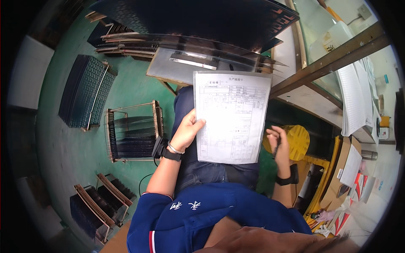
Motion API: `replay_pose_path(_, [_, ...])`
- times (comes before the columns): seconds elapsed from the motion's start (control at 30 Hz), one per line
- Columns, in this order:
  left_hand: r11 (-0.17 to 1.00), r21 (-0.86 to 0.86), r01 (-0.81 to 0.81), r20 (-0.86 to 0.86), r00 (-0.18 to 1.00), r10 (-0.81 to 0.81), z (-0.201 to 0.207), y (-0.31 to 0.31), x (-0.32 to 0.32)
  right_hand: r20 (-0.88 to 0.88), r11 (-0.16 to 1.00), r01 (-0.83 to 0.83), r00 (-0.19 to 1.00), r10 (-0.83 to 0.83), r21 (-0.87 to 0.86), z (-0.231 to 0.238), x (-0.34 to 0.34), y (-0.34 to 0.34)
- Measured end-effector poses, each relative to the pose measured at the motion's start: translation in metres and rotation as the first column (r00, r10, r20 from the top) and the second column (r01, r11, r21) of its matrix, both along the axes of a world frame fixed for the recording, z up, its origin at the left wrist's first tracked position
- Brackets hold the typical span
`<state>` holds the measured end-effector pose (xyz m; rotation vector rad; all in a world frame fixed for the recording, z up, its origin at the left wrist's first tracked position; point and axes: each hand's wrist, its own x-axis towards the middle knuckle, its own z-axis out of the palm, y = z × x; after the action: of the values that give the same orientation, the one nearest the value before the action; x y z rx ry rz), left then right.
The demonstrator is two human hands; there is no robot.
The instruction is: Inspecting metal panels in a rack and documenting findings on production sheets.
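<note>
A white printed form in a clear plastic sleeve (232,122) stands before my body, above my lap. My left hand (188,128) grips its left edge, with the thumb on the front and the other fingers behind it. To the right of the form, apart from it, is my right hand (279,145). Its fingers are curled around a thin dark stick that looks like a pen (276,148). Both wrists wear black bands.
A large stack of dark panels (190,21) lies on a bench ahead. Racks of dark sheets (135,130) stand on the green floor at left. A yellow round stool (297,141) is at right, below a table with a stack of papers (352,99) and a metal flask (369,155).
</note>
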<state>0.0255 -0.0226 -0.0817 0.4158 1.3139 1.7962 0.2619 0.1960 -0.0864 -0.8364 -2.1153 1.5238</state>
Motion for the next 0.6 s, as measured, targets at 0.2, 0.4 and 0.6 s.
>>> replay_pose_path(0.2, [0.990, 0.091, -0.106, 0.093, 0.991, 0.098, 0.001, -0.018, 0.006, 0.034, 0.993, 0.058, 0.998, -0.062, 0.098, 0.001, -0.030, -0.034])
replay_pose_path(0.4, [0.979, 0.115, -0.168, 0.165, 0.975, 0.148, -0.006, -0.035, 0.008, 0.070, 0.952, 0.010, 0.997, -0.033, 0.307, 0.019, -0.042, -0.048])
replay_pose_path(0.6, [0.957, 0.146, -0.249, 0.168, 0.960, 0.224, -0.007, -0.044, 0.012, 0.010, 0.877, 0.032, 0.999, -0.042, 0.480, 0.016, -0.048, -0.065])
